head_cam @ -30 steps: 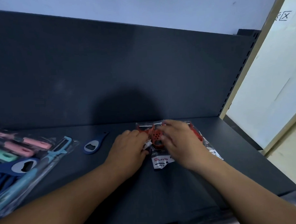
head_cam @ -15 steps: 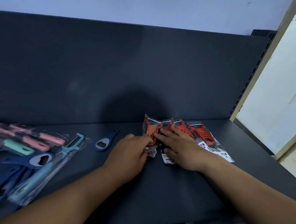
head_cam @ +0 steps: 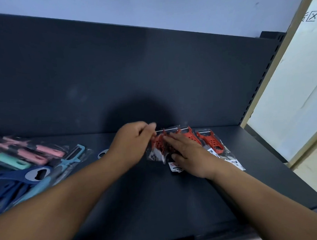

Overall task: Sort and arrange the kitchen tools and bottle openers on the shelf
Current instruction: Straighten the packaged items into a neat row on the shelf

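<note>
Here, on a dark shelf (head_cam: 157, 200) backed by a tall panel (head_cam: 152, 75), a person sorts bagged kitchen tools. A loose heap of pink, teal and blue tools (head_cam: 20, 160) crowds the left end, a blue bottle opener (head_cam: 35, 173) on top. A row of red peelers (head_cam: 211, 142) in clear bags lies at the back, right of centre, close to the panel.

The right hand (head_cam: 187, 153) lies flat across the middle bags, fingers straight and pressing. The left hand (head_cam: 135, 144) has its fingers curled, pinching the top of the leftmost packet (head_cam: 157, 146), which is tilted up off the shelf.

The likely trouble is drag. The slick bags overlap, so pulling the pinched one could tug its neighbours askew if the flat hand eases off. The left forearm also hangs over a lone opener (head_cam: 101, 154) and could knock it.

The panel blocks any push backward. Bare shelf lies open in front of the hands and between heap and row. The rightmost bag sits nearest the shelf's right end.
</note>
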A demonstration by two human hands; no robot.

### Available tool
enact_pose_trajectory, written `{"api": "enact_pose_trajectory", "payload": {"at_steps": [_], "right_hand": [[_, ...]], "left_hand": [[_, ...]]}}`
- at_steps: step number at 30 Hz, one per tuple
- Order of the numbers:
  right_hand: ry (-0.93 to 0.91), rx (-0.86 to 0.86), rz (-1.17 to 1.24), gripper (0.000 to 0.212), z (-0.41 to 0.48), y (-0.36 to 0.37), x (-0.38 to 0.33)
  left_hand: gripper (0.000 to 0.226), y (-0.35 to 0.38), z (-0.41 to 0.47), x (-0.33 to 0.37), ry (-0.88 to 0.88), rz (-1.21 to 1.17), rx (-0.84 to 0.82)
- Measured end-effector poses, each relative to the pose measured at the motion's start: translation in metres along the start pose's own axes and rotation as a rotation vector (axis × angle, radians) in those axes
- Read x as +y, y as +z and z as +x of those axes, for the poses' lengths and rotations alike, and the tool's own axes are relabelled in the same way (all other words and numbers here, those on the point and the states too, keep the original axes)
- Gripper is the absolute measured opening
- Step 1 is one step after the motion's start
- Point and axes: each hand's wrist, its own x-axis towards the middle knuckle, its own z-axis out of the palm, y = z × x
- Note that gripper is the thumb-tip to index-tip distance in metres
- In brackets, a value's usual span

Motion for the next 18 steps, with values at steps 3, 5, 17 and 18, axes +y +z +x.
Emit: {"api": "enact_pose_trajectory", "payload": {"at_steps": [3,5,17,18], "right_hand": [[0.003,-0.021,-0.048,0.059,-0.003,0.001,-0.001],[0.009,-0.054,-0.107,0.055,-0.003,0.004,0.001],[0.058,0.102,0.048,0.064,-0.005,-0.006,0.001],[0.078,0.140,0.036,0.060,-0.008,-0.011,0.003]], "left_hand": [[0.023,0.013,0.017,0.000,-0.038,0.213,-0.066],[0.012,0.020,0.015,-0.006,0.092,0.571,-0.295],[0.067,0.029,0.012,-0.021,-0.068,0.782,-0.629],[0.063,0.029,0.014,-0.020,-0.070,0.699,-0.589]]}}
